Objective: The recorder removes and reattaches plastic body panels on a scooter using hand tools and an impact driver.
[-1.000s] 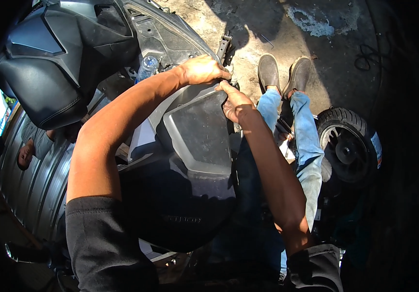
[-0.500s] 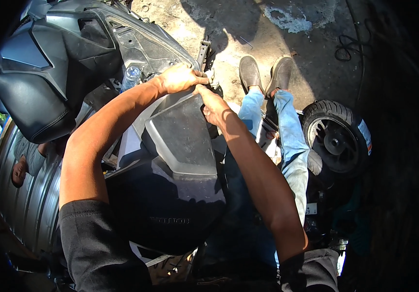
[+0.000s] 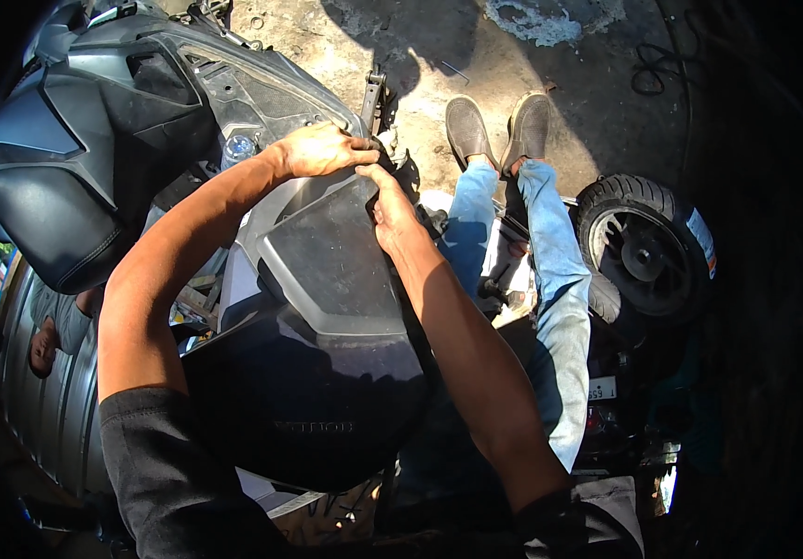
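A large dark scooter body panel [image 3: 336, 261] with a grey raised border lies in front of me, my arms reaching along both its sides. At its far end my left hand [image 3: 317, 151] is closed, fingers bent over the corner; what its fingertips pinch, if anything, is hidden. Just beside it, my right hand [image 3: 392, 212] grips the panel's right edge, thumb on top and pointing at the left fingertips. The right fingers curl under the edge, partly out of sight.
A black scooter seat [image 3: 56, 224] and bodywork stand at left, near a clear plastic bottle [image 3: 238, 149]. A wheel with tyre [image 3: 639, 252] lies at right. Someone's jeans-clad legs and brown shoes [image 3: 469, 129] are ahead. Another person [image 3: 45, 345] is at far left. A black cable [image 3: 658, 70] lies on the concrete.
The view has shifted slightly, so most things sit a little further left and up. Both hands stay at the panel's far end, with the right thumb close to the left fingers.
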### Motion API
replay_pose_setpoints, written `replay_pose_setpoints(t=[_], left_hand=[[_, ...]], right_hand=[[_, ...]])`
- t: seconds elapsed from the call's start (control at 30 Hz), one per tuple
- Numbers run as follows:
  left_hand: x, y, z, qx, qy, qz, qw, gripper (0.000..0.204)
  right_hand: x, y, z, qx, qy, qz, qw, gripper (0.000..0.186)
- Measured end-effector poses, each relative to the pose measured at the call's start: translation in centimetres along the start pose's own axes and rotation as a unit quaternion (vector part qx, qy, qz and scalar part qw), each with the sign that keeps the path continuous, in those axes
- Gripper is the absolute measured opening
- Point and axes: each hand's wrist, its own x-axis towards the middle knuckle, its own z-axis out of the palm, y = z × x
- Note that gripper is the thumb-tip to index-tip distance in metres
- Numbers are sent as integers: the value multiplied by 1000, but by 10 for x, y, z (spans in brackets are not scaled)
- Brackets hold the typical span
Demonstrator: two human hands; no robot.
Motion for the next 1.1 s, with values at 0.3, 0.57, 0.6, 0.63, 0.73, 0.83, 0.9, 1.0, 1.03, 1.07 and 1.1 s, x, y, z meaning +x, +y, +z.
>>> replay_pose_setpoints(t=[0.3, 0.57, 0.6, 0.63, 0.73, 0.83, 0.9, 1.0, 1.03, 1.07, 1.1], left_hand=[[-3, 17, -32, -53, -81, -27, 995, 39], [-6, 24, -48, -193, -40, -210, 958, 40], [-2, 23, -57, -293, -131, -291, 901, 38], [2, 25, -67, -370, -210, -376, 823, 36], [20, 47, -92, -365, -358, -453, 730, 48], [30, 88, -107, -35, -317, -327, 890, 28], [29, 113, -113, -67, -312, -446, 836, 35], [24, 133, -118, -71, -298, -574, 759, 33], [18, 138, -119, -44, -272, -579, 767, 28], [12, 140, -120, -15, -244, -582, 776, 25], [7, 141, -120, 6, -285, -586, 759, 32]], right_hand=[[17, 19, -17, 105, -7, 13, 994, 25], [22, 21, -18, 54, 17, 0, 998, 50], [23, 20, -18, 23, 39, 26, 999, 55], [24, 20, -19, -9, 76, 44, 996, 59], [25, 11, -25, -74, 28, 20, 997, 54], [25, 1, -28, 22, -91, 68, 993, 36], [22, -3, -29, -1, -124, 82, 989, 34], [11, 2, -28, -137, -49, 42, 988, 36], [6, 5, -28, -127, -81, 56, 987, 36], [-1, 6, -28, -188, -45, 5, 981, 36], [-6, 8, -25, -252, 6, -35, 967, 36]])
